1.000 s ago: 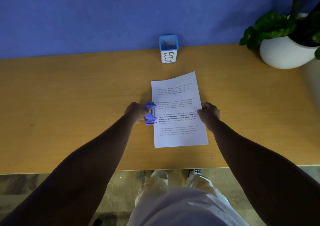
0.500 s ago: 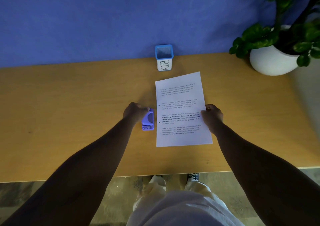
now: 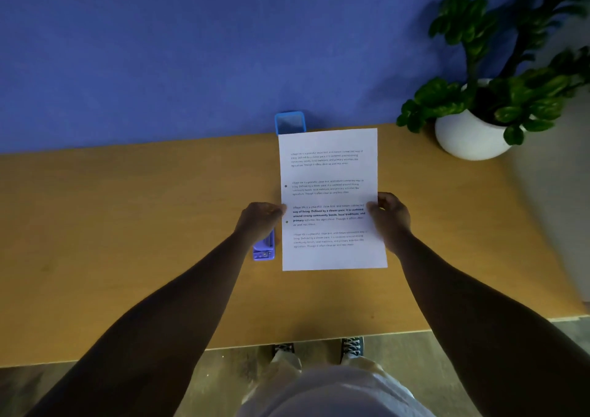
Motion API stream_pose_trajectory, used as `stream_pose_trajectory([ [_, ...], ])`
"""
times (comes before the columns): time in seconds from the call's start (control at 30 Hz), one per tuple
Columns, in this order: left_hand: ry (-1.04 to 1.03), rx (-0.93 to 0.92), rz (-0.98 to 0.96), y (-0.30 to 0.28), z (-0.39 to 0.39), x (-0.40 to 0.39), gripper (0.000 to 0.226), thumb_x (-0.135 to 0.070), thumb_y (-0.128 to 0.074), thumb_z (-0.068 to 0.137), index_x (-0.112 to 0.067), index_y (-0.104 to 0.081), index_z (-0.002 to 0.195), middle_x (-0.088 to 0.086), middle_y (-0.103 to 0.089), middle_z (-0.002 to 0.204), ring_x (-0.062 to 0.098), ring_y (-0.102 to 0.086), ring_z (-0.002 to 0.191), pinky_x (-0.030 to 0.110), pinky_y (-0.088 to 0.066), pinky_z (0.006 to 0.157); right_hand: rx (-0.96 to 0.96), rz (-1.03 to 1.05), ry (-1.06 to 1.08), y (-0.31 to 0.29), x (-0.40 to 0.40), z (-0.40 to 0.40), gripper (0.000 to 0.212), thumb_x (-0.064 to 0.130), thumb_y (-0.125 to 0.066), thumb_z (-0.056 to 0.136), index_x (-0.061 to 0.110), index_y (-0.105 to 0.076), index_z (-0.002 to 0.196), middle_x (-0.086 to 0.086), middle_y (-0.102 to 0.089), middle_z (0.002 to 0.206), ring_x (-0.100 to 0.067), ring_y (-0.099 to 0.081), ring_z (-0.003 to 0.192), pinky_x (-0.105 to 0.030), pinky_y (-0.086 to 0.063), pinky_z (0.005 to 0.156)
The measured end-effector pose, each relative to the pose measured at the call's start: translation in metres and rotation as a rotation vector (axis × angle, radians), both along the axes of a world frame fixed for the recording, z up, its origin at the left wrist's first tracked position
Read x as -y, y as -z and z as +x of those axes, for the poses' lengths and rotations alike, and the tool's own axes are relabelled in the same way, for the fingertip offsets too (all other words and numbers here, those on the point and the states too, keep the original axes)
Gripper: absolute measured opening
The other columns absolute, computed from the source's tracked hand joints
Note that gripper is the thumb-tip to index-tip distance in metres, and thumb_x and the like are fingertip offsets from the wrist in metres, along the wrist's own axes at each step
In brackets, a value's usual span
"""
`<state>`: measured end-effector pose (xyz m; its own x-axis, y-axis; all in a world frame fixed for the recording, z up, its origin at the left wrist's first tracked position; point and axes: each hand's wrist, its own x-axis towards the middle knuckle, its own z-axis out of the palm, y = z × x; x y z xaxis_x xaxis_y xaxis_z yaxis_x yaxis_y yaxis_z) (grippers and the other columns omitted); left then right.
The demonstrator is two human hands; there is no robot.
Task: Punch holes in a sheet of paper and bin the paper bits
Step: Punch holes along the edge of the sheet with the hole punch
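bare forearms, no sleeves in view. a pale top (image 3: 335,397) covers the torso, over light trousers (image 3: 287,364). dark lace-up sneakers (image 3: 351,346) have white laces and white toe caps.

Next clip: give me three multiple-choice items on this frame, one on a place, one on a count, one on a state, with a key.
1. Where is the purple hole punch?
A. On the wooden table, under the left hand
B. Inside the blue bin
C. Beside the white plant pot

2. How many punched holes show along the left margin of the white printed sheet of paper?
A. None
B. Two
C. Four

3. How is the sheet held?
A. Lying flat, untouched
B. Crumpled in one fist
C. Gripped at both side edges, one hand each

Key: 1 A, the punch lies on the wooden table just below the left hand. 2 B, two dots sit one above the other at the margin. 3 C, the left hand and right hand pinch opposite edges.
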<state>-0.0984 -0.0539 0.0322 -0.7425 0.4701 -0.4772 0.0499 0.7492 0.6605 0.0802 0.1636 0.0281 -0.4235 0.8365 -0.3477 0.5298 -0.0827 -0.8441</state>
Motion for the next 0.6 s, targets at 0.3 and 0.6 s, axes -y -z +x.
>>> stream_pose_trajectory([
  [0.3, 0.058, 0.076, 0.028, -0.004, 0.005, -0.002, 0.036, -0.042, -0.066, 0.091, -0.019, -0.062, 0.063, -0.009, -0.051, 0.048, 0.01, -0.043, 0.046, 0.022, -0.033, 0.051, -0.083, -0.035, 0.023, -0.009, -0.004, 0.001, 0.018, 0.017, -0.06, 0.088, 0.019, -0.067, 0.104, 0.002, -0.071, 0.097, -0.017, -0.062, 0.083, -0.026, -0.047, 0.07],
  [0.6, -0.073, 0.05, 0.249, -0.022, -0.002, -0.012, 0.023, -0.038, -0.062, 0.095, -0.018, -0.071, 0.087, 0.003, -0.066, 0.067, 0.015, -0.058, 0.061, 0.027, -0.044, 0.062, -0.111, -0.065, 0.002, -0.014, -0.002, 0.005, 0.019, 0.019, -0.062, 0.088, 0.022, -0.069, 0.106, 0.005, -0.071, 0.097, -0.015, -0.063, 0.081, -0.026, -0.05, 0.068],
])
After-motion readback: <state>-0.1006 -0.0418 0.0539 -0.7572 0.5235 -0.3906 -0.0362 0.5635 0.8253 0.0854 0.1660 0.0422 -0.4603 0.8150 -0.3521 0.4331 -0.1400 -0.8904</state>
